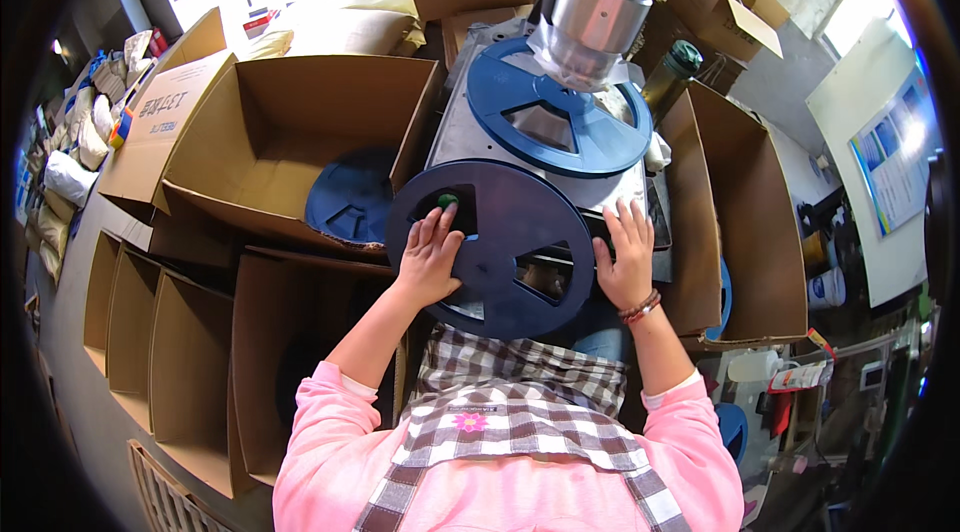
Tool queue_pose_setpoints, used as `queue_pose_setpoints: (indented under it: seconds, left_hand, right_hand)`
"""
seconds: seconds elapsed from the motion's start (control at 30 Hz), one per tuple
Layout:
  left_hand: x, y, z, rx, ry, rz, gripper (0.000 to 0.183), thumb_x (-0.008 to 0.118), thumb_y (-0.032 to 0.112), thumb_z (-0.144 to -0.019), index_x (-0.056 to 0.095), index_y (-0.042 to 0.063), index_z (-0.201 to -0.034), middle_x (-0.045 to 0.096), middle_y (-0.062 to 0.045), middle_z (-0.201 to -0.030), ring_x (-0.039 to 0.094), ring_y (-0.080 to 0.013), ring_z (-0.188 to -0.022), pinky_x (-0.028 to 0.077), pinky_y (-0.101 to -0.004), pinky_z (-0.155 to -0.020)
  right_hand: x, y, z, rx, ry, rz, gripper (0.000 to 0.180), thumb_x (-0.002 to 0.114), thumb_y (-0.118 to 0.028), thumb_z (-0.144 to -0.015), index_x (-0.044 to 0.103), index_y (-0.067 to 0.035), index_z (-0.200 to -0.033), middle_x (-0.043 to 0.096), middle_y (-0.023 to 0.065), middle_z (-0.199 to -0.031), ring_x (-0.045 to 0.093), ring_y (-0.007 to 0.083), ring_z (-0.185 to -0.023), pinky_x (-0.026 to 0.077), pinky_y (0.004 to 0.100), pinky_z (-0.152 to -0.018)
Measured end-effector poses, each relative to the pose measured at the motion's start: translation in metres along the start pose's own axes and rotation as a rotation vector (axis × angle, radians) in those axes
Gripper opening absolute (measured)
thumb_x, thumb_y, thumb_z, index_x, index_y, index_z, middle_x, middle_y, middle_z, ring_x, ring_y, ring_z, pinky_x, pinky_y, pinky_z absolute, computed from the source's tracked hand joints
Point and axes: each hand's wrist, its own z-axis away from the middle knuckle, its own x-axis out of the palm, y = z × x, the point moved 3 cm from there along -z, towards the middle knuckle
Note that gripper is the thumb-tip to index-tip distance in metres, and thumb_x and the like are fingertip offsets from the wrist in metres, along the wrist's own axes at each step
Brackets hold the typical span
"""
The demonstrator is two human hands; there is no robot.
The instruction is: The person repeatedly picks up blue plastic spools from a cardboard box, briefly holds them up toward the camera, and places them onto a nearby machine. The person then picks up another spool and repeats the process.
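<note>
A dark blue plastic reel disc (499,254) lies in front of me, partly over the near edge of the metal machine table. On its left side rests my left hand (429,254), fingers spread, with fingertips at a green button (448,200) visible through a cutout. My right hand (628,254) is beside the disc's right rim, fingers apart at the table's front edge, holding nothing visible. Beyond, a lighter blue reel disc (491,101) sits on the table under a cylindrical metal machine head (602,11) with translucent film around its lower end.
An open cardboard box (300,93) at left contains blue discs (351,194). More open boxes (191,352) stand below it. Another tall box (757,232) is at right, near a green-lidded bottle (679,63). White sacks (360,22) lie behind.
</note>
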Motion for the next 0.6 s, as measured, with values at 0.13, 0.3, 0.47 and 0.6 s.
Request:
queue_pose_setpoints:
  seconds: [0.13,0.3,0.47,0.6]
  left_hand:
    - [0.010,0.002,0.000,-0.095,-0.032,-0.008,0.071,0.085,0.020,-0.056,0.051,0.011,-0.118,0.022,-0.020,-0.159,0.020,-0.0393,-0.146,0.019,-0.0489,-0.116]
    - [0.013,0.004,0.001,-0.160,-0.019,0.016,0.071,0.086,0.020,-0.055,0.052,0.011,-0.117,0.020,-0.023,-0.159,0.018,-0.0405,-0.146,0.019,-0.0502,-0.116]
    - [0.012,0.004,-0.004,-0.178,-0.020,-0.017,0.072,0.086,0.020,-0.054,0.052,0.010,-0.116,0.025,-0.022,-0.157,0.021,-0.0399,-0.146,0.019,-0.0504,-0.116]
    - [-0.001,0.008,0.004,-0.050,0.134,0.071,0.079,0.086,0.022,-0.054,0.050,0.006,-0.122,0.037,-0.022,-0.147,0.031,-0.0412,-0.139,0.025,-0.0522,-0.113]
  right_hand:
    - [0.022,0.013,0.062,0.070,-0.072,0.062,0.072,0.067,-0.017,-0.084,0.036,-0.007,-0.149,0.041,0.0184,-0.150,0.028,0.0406,-0.144,0.016,0.0634,-0.113]
    - [0.047,0.023,0.080,0.130,-0.166,0.087,0.084,0.067,-0.016,-0.083,0.024,-0.003,-0.153,0.037,0.0197,-0.153,0.019,0.0392,-0.148,0.008,0.0656,-0.114]
    - [0.054,0.021,0.079,0.197,-0.144,0.062,0.089,0.070,-0.015,-0.079,0.020,0.000,-0.152,0.034,0.0195,-0.155,0.018,0.0389,-0.149,0.005,0.0641,-0.115]
    - [0.050,0.018,0.081,0.171,-0.048,0.057,0.084,0.070,-0.015,-0.080,0.027,-0.003,-0.150,0.033,0.0189,-0.155,0.017,0.0391,-0.149,0.005,0.0628,-0.115]
